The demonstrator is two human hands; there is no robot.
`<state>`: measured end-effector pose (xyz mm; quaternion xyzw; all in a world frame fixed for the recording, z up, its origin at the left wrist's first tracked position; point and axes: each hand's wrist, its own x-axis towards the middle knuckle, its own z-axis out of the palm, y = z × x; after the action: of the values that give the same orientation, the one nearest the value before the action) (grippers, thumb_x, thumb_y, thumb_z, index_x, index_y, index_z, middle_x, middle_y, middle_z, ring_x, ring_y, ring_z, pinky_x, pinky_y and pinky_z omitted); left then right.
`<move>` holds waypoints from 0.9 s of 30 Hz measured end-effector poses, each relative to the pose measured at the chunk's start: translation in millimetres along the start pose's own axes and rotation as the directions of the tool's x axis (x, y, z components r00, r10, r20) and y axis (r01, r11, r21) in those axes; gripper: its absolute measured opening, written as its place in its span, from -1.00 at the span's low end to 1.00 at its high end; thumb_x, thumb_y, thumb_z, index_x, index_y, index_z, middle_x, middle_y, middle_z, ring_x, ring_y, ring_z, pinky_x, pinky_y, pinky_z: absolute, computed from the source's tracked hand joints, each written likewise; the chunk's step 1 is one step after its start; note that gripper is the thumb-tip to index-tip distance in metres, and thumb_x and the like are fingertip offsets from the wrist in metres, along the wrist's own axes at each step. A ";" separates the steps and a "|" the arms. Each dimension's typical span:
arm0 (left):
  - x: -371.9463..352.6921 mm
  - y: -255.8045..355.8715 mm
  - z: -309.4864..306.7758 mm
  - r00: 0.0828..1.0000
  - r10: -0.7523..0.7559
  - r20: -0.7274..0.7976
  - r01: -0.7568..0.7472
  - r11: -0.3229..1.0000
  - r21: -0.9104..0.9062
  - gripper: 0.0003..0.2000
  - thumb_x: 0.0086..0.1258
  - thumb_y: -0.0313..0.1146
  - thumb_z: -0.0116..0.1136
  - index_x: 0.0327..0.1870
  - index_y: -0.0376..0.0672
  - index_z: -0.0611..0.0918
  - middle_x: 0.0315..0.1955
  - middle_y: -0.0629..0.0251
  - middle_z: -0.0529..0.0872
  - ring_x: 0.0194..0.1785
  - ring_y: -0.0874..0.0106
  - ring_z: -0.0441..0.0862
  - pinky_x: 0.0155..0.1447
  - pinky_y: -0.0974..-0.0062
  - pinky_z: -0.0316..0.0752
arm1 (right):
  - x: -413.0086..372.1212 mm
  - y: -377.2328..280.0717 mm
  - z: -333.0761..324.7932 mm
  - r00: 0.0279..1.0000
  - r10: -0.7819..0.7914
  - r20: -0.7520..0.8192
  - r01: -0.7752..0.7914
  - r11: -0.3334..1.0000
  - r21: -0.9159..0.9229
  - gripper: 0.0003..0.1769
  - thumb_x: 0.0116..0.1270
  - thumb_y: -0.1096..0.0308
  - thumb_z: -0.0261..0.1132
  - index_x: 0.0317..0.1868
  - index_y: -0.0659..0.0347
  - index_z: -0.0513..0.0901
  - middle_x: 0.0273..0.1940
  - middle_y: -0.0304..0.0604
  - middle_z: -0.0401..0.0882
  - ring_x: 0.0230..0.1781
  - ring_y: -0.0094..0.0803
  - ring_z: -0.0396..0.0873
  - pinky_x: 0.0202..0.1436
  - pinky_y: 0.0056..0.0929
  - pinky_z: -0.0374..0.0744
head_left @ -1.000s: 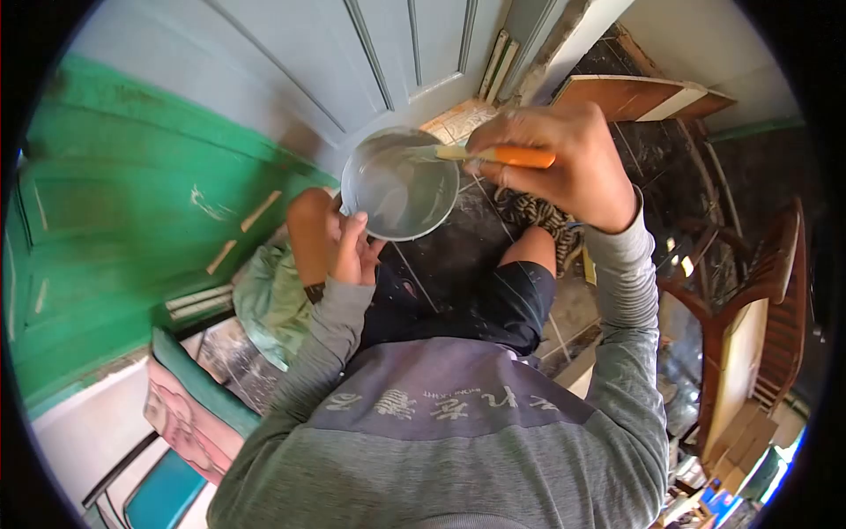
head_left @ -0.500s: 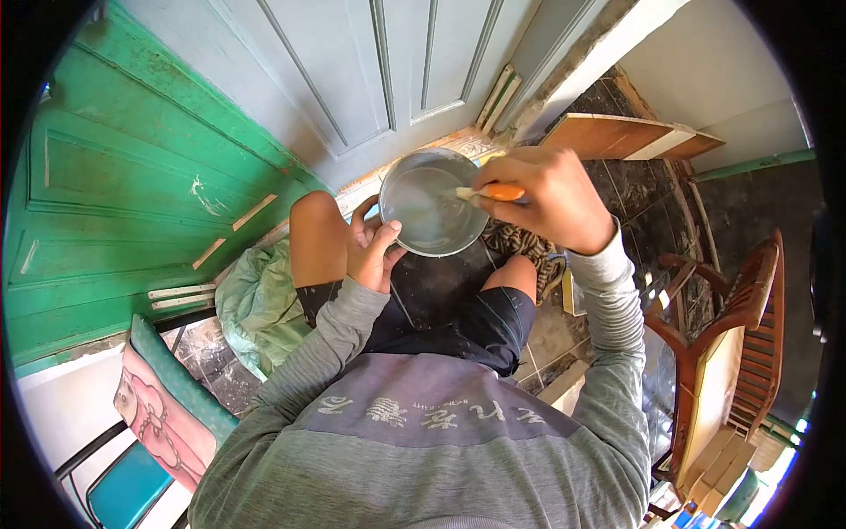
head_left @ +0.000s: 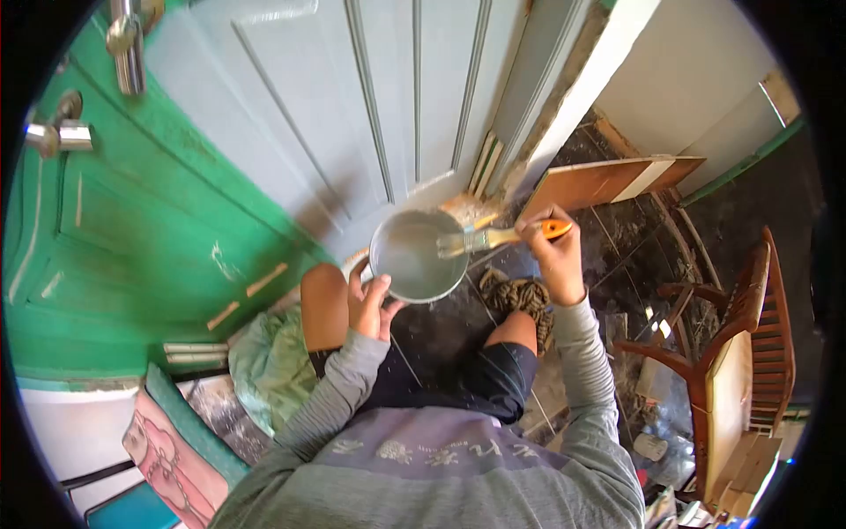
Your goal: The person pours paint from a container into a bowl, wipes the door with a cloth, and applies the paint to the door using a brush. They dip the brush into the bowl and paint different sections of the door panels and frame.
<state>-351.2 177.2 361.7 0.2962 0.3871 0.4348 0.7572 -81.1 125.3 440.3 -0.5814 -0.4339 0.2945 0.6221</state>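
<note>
Two hands share the middle of the head view. The left hand [head_left: 368, 307] grips the pail [head_left: 401, 284] at its lower-left rim; the right hand [head_left: 555, 253], right of centre, pinches the brush [head_left: 502, 236] by its orange-ended handle. The brush lies nearly level, long axis running leftward from the right hand, pale bristles over the pail's right side; rim contact is unclear. The pail is round, grey inside. Upper centre: panelled grey door [head_left: 304, 75]; left: scuffed green door [head_left: 150, 242]; lower left: crumpled cloth [head_left: 275, 366].
</note>
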 end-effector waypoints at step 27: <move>40.8 42.1 -18.6 0.985 0.090 -0.144 -0.099 0.993 -0.056 -0.31 0.18 -0.03 0.30 0.34 0.09 0.30 0.19 0.23 0.40 0.24 0.21 0.42 0.26 -0.08 0.42 | 137.2 -43.9 107.5 0.768 0.010 -0.641 0.492 0.632 0.599 -0.78 0.29 0.42 0.39 -0.33 0.27 0.48 -0.46 -0.11 0.65 -0.52 -0.53 0.59 -0.53 -0.61 0.47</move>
<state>-371.8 234.3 371.5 0.2589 0.4112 0.5022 0.7153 -120.2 288.4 504.7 -0.2709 -0.1388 0.1572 0.9395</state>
